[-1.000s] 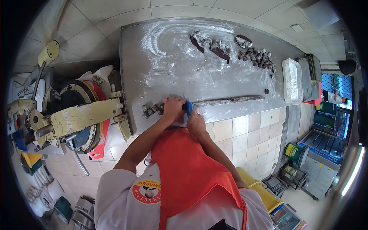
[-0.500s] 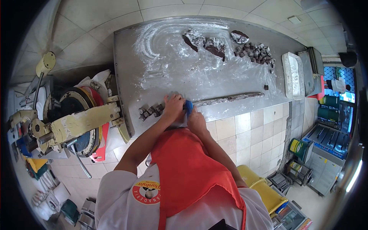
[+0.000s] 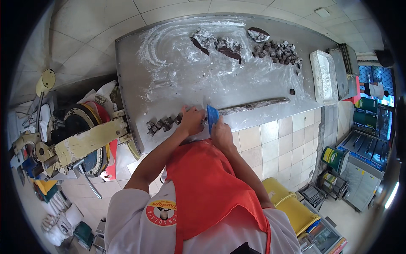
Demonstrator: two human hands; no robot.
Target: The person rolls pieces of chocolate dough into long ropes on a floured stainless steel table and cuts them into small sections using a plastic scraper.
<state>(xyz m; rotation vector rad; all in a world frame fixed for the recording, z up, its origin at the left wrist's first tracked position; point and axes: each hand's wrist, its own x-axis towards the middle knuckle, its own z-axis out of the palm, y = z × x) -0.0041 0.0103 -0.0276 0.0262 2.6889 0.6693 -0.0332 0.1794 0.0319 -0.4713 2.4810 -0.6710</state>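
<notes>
Person's right hand [image 3: 222,133] closed around blue scraper [image 3: 212,115], blade tilted, on metal table [image 3: 127,76]. Left hand [image 3: 193,122] just left of scraper, fingers bent; cannot tell whether gripping anything. Dark floured roll [image 3: 256,104] stretches rightward from scraper. Cut dark pieces [image 3: 160,125] left of scraper, past left hand. Heaped dark chunks [image 3: 279,53] beyond scraper, toward right. White tray [image 3: 317,84] well right of scraper.

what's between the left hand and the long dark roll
In the head view, the blue scraper, held in the right hand, is between the left hand and the long dark roll; what is under the left hand is hidden.
</notes>
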